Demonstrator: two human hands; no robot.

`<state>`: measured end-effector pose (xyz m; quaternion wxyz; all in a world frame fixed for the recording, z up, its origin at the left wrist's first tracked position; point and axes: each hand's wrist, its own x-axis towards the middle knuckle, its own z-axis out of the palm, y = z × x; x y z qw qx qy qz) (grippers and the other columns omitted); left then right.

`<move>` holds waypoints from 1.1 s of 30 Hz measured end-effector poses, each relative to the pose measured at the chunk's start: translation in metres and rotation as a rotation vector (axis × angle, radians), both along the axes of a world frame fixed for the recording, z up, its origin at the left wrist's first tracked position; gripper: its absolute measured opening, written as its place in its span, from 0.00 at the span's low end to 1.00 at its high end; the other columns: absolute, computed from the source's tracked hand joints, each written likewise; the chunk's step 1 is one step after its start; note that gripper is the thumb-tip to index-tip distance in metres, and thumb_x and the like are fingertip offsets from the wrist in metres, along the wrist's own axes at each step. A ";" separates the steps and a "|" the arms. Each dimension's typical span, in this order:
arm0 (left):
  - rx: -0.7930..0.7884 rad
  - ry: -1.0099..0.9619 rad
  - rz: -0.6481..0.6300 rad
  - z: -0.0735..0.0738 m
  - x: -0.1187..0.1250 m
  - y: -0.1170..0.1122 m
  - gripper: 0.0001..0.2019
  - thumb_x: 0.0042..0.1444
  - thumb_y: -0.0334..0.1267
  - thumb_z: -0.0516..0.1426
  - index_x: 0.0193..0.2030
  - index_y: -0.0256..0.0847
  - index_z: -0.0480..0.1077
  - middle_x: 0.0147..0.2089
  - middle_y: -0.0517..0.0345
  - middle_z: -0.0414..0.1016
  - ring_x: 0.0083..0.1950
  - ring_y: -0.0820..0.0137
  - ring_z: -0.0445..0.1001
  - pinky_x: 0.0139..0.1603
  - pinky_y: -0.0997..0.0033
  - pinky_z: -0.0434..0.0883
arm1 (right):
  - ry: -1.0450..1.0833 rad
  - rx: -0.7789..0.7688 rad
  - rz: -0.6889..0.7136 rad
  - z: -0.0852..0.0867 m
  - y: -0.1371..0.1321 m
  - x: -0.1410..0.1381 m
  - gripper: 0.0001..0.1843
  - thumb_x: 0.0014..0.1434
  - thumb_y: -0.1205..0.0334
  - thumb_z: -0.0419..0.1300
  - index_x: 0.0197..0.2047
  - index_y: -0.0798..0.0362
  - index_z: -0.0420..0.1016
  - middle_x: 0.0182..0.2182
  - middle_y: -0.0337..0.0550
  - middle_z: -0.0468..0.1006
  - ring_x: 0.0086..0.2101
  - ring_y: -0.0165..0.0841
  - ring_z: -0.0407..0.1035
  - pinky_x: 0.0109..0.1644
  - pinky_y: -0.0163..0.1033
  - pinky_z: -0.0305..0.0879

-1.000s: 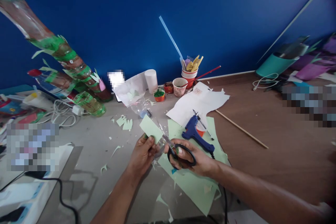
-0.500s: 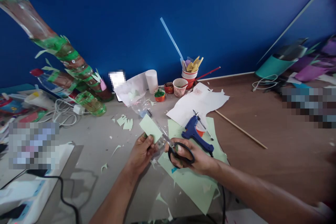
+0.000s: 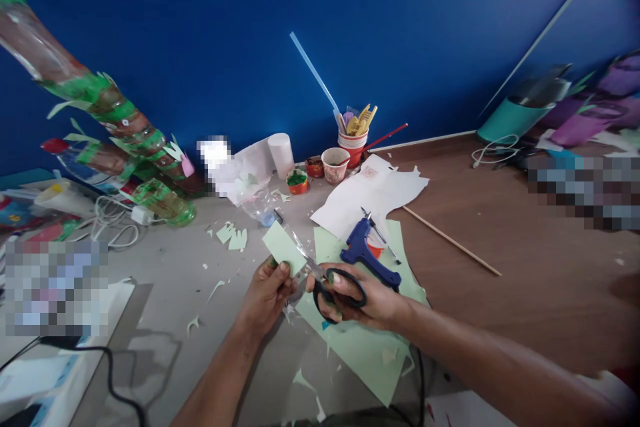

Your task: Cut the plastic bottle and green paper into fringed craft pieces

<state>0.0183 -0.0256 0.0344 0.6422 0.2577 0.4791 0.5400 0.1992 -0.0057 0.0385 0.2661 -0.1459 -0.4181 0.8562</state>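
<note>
Between thumb and fingers, my left hand (image 3: 269, 290) pinches a small rectangle of light green paper (image 3: 283, 248). My right hand (image 3: 370, 297) has its fingers through the black handles of a pair of scissors (image 3: 320, 272). The blades lie along the right edge of the paper, pointing up and away from me. Beneath my right hand spreads a larger green sheet (image 3: 373, 363). A blue glue gun (image 3: 367, 253) lies on that sheet just beyond my right hand. Several cut green paper pieces (image 3: 233, 236) lie beyond my left hand.
Paint pots (image 3: 297, 181), a white paper cup (image 3: 335, 165) and a red cup (image 3: 354, 147) of plastic cutlery stand near the wall. Left is a tall painted bottle structure (image 3: 117, 113). A wooden stick (image 3: 450, 240) and white paper (image 3: 373, 193) lie right. A power strip (image 3: 95, 353) sits front left.
The scissors' handles have spread wider apart in my right hand. My left hand still holds the green paper. The whole view has shifted slightly, so most things appear further left.
</note>
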 end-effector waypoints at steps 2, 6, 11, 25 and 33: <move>-0.001 0.014 -0.019 0.001 0.002 -0.001 0.17 0.39 0.44 0.67 0.26 0.37 0.65 0.17 0.68 0.61 0.18 0.83 0.53 0.24 0.79 0.58 | -0.008 -0.004 -0.018 0.000 0.000 -0.001 0.29 0.53 0.39 0.58 0.43 0.58 0.68 0.20 0.36 0.70 0.16 0.22 0.51 0.18 0.30 0.41; 0.000 0.006 -0.077 -0.001 0.003 -0.003 0.16 0.41 0.44 0.66 0.28 0.36 0.66 0.21 0.65 0.63 0.21 0.81 0.57 0.24 0.78 0.58 | -0.011 -0.020 -0.075 0.004 0.000 -0.001 0.27 0.55 0.41 0.56 0.43 0.58 0.68 0.20 0.37 0.69 0.17 0.22 0.52 0.20 0.31 0.42; -0.008 -0.002 -0.053 -0.004 0.004 -0.002 0.17 0.39 0.44 0.67 0.28 0.36 0.67 0.21 0.66 0.62 0.21 0.82 0.55 0.23 0.78 0.57 | -0.015 -0.056 -0.120 0.003 0.000 -0.002 0.25 0.54 0.42 0.58 0.40 0.58 0.69 0.18 0.35 0.67 0.17 0.23 0.52 0.20 0.30 0.42; 0.024 0.045 -0.028 -0.010 0.002 -0.002 0.15 0.42 0.44 0.65 0.29 0.36 0.68 0.22 0.64 0.65 0.22 0.82 0.57 0.24 0.79 0.58 | 0.066 -0.097 -0.145 0.004 -0.002 -0.006 0.20 0.54 0.48 0.62 0.37 0.59 0.71 0.15 0.31 0.61 0.16 0.22 0.48 0.22 0.31 0.41; 0.056 0.069 -0.037 -0.007 0.003 0.001 0.16 0.41 0.43 0.66 0.32 0.35 0.70 0.25 0.61 0.68 0.22 0.81 0.57 0.24 0.78 0.56 | 0.065 -0.143 -0.129 0.007 0.004 0.000 0.20 0.54 0.48 0.61 0.37 0.60 0.71 0.17 0.33 0.64 0.18 0.22 0.52 0.25 0.32 0.47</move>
